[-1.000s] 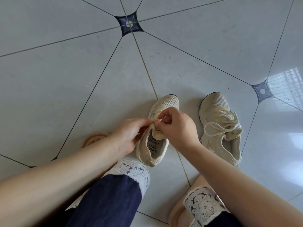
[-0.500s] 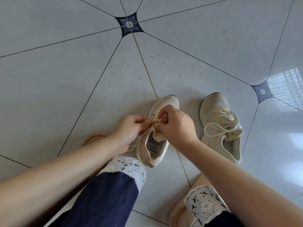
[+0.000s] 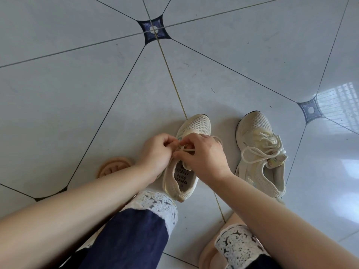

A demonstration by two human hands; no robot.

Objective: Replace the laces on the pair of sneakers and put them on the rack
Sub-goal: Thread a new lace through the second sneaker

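Cream lace mostly hidden under curled fingers, pinched by left hand and right hand together over the sneaker on the tiled floor, second sneaker just beside it, already laced.

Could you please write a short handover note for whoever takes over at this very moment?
Left hand: fingers pinch the cream cord lace.
Right hand: pinches the same lace from the other side.
Things: the cream mesh sneaker with the printed insole lies on the grey tiled floor under the hands; the second cream mesh sneaker stands to its right, apart.
Done: the second sneaker carries its own cream lace, tied in a loose bow; old or new, I cannot tell.
Left: finish lacing the first sneaker, then put both on the rack, not in view.
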